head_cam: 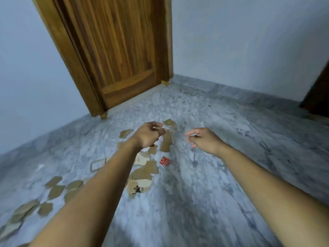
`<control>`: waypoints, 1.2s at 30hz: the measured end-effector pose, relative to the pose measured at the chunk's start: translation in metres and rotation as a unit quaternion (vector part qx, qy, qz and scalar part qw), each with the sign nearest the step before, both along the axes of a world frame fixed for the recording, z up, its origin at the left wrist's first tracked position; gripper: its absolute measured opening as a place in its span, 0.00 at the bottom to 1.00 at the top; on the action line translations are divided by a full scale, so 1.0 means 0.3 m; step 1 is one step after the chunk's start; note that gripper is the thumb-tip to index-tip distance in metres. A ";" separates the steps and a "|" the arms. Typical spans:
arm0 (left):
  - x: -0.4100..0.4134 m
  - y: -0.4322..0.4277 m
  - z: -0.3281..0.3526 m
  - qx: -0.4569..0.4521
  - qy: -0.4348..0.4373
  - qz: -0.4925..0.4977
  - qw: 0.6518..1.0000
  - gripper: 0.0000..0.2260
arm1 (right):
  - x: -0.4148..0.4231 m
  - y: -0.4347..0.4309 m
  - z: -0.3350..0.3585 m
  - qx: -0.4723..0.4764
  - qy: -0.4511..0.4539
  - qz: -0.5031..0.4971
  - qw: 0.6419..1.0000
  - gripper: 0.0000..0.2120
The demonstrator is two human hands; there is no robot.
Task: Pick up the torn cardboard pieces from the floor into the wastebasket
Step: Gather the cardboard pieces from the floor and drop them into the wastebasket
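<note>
Several torn brown cardboard pieces lie scattered on the grey marble floor. A long strip (167, 142) lies between my hands, a printed piece (139, 187) sits nearer to me, and more pieces (55, 190) spread to the lower left. A small red scrap (164, 161) lies among them. My left hand (148, 134) hangs over the pile with its fingers loosely curled and nothing plainly in it. My right hand (202, 139) hovers to the right of the strip, fingers loosely curled and holding nothing. No wastebasket is in view.
A closed wooden door (115, 50) stands ahead, set in pale blue walls that meet in a corner at the right. A dark wooden edge (318, 93) shows at the far right. Bare marble floor (231, 122) stretches to the right of the pieces.
</note>
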State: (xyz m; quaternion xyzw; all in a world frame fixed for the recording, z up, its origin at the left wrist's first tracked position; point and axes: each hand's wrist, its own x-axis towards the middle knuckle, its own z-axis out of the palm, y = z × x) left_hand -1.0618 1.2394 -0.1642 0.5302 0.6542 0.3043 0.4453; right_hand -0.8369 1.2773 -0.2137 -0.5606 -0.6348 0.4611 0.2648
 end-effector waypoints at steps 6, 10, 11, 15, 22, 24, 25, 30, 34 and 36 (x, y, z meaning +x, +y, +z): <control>-0.478 -0.045 -0.135 -0.011 -0.004 0.037 0.999 0.09 | -0.494 -0.007 -0.140 -0.010 -0.040 0.061 0.997 0.06; -0.720 -0.089 -0.218 -0.042 0.002 0.066 0.997 0.06 | -0.752 -0.011 -0.196 -0.039 -0.086 0.115 0.989 0.09; -0.772 -0.100 -0.237 -0.052 -0.006 0.080 0.995 0.05 | -0.807 -0.007 -0.210 -0.042 -0.091 0.127 0.987 0.11; -0.941 -0.109 -0.315 -0.101 -0.037 0.129 0.986 0.14 | -1.013 0.023 -0.270 -0.074 -0.108 0.173 0.976 0.13; -1.058 -0.124 -0.400 -0.124 0.015 0.188 0.974 0.18 | -1.227 0.086 -0.328 -0.087 -0.113 0.245 0.959 0.15; -1.099 -0.133 -0.388 -0.120 0.022 0.220 0.968 0.20 | -1.281 0.116 -0.313 -0.079 -0.120 0.276 0.950 0.15; -1.124 -0.140 -0.381 -0.122 0.026 0.235 0.964 0.21 | -1.311 0.133 -0.304 -0.074 -0.125 0.294 0.945 0.16; -1.227 -0.212 -0.322 -0.122 0.057 0.327 0.936 0.23 | -1.470 0.196 -0.251 -0.054 -0.145 0.390 0.908 0.22; -1.298 -0.304 -0.262 -0.158 0.090 0.378 0.908 0.25 | -1.585 0.171 -0.200 -0.068 -0.151 0.455 0.875 0.24; -1.348 -0.343 -0.238 -0.179 0.110 0.390 0.896 0.26 | -1.653 0.162 -0.192 -0.066 -0.152 0.476 0.864 0.26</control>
